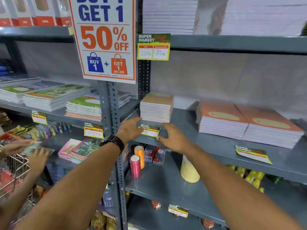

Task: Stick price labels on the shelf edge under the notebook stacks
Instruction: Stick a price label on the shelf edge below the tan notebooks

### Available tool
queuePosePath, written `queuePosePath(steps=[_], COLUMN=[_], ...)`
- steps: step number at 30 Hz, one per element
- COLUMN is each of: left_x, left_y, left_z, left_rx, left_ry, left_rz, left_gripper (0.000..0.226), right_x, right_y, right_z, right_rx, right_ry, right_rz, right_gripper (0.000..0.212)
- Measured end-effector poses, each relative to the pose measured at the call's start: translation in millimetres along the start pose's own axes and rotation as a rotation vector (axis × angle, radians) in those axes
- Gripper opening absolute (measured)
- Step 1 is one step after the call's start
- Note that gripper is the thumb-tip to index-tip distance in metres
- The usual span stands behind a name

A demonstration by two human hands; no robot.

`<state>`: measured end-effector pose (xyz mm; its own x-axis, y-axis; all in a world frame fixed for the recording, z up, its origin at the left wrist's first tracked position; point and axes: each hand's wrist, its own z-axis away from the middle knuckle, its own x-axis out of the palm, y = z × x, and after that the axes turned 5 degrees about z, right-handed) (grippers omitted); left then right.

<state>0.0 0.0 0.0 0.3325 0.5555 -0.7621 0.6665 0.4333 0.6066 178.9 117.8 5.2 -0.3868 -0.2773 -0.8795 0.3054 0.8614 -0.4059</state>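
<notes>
Both arms are extended forward. The left hand point(131, 128) and right hand point(174, 138) are held open, fingers spread, palms down.

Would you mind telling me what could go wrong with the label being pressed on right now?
1. The price label under the brown notebook stack looks tilted, so it may set crooked unless the left hand and right hand level it first.
2. The stack sits right at the shelf edge; a nudge from the left hand could shift it.
3. The handwritten prices look faint and could smudge.

Price label point(150, 130) flat on shelf edge point(216, 151) below notebooks point(157, 107).
</notes>
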Motion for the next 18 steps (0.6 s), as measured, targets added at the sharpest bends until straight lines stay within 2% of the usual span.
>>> queuePosePath(steps=[4,7,11,16,18], left_x=[-1.3,-0.8,0.4,-0.1,-2.2], left_y=[3.0,1.7,-2.0,-7.4,-5.8], left_z=[-5.5,-14.5,-27.1,-41.7,-44.7], left_rx=[-0.047,-0.056,-0.1,-0.28,-0.326], left_ry=[-0.071,-0.141,-0.177,-0.087,-0.08], left_rz=[-0.073,-0.044,-0.012,0.306,0.468], left_gripper=[0.057,0.056,0.051,0.05,0.037], right_x=[9.4,20.4,27.7,31.0,30.3], right_y=[-2.7,-1.9,-2.7,3.4,7.1], right_z=[-24.9,-43.7,-60.5,-69.7,-72.8], right_rx=[0.093,0.193,0.226,0.248,0.25], right_ry=[0.013,-0.01,-0.056,-0.029,-0.006], right_rz=[0.044,0.038,0.079,0.032,-0.05], right_gripper=[0.052,0.054,0.054,0.047,0.04])
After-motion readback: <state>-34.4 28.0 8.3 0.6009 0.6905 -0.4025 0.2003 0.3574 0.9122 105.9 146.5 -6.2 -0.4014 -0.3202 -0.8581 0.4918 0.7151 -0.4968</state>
